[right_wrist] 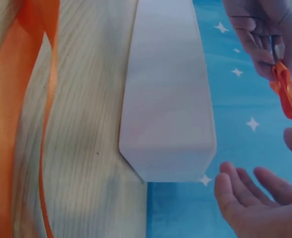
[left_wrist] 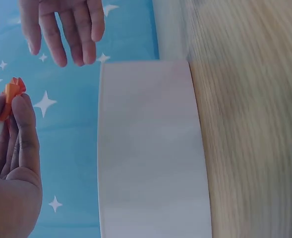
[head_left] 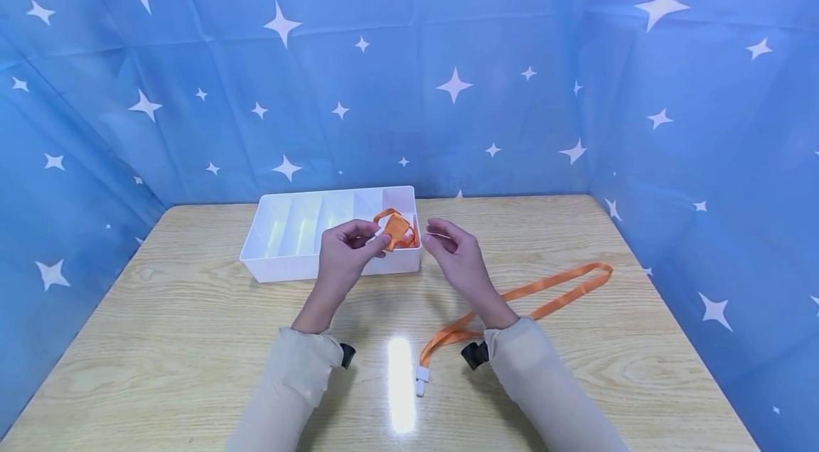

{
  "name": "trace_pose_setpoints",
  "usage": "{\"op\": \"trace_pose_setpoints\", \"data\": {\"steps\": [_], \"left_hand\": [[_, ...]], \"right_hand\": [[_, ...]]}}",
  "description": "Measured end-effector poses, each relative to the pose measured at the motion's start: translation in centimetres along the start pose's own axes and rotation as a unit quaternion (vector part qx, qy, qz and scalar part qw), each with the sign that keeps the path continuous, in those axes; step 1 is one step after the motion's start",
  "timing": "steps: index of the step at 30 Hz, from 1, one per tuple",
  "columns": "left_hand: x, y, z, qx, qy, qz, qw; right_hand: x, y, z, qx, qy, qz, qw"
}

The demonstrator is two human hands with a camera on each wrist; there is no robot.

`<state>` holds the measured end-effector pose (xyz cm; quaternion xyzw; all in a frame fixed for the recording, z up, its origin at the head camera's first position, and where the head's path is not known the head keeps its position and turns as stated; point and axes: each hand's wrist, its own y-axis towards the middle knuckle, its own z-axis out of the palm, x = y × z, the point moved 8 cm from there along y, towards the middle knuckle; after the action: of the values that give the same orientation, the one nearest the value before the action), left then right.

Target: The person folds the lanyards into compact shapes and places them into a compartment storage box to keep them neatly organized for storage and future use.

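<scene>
My left hand (head_left: 341, 253) pinches a folded orange lanyard (head_left: 397, 227) between thumb and fingers, over the right end of a white divided box (head_left: 281, 269). In the left wrist view, the folded lanyard (left_wrist: 12, 94) shows with a pale clip end beside the fingers. My right hand (head_left: 456, 253) is just off the box's right end, fingers loosely bent and holding nothing; the right wrist view shows this hand (right_wrist: 264, 203) apart from the folded strap. More orange strap (head_left: 411, 237) shows in the box's rightmost compartment, partly hidden behind the held bundle.
A second orange lanyard (head_left: 572, 287) lies in a long loop on the wooden table (head_left: 192, 367), passing under my right forearm. Its white clip (head_left: 421, 379) points toward the near edge. A blue curtain with white stars (head_left: 384, 82) surrounds the table's back and sides.
</scene>
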<state>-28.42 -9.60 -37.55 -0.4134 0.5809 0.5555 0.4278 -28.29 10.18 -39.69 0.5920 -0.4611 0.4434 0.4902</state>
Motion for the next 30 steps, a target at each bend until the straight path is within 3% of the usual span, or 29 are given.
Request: {"op": "trace_pose_setpoints", "data": {"steps": [9, 16, 25, 30], "left_hand": [[0.6, 1.6, -1.8, -0.03, 0.033, -0.015, 0.9989], [2.1, 2.8, -2.9, -0.038, 0.067, -0.041, 0.9962], [3.1, 3.5, -3.8, -0.091, 0.134, -0.089, 0.9828], [3.1, 3.7, -3.8, -0.099, 0.174, -0.102, 0.9744]], "right_hand": [[-1.3, 1.1, 1.3, 0.011, -0.022, 0.018, 0.9995], [-2.1, 1.1, 1.7, 0.0, -0.064, 0.031, 0.9975], [-2.4, 1.2, 1.5, -0.014, -0.082, 0.006, 0.9965], [-2.3, 1.4, 1.4, -0.019, -0.096, -0.003, 0.9952]]}}
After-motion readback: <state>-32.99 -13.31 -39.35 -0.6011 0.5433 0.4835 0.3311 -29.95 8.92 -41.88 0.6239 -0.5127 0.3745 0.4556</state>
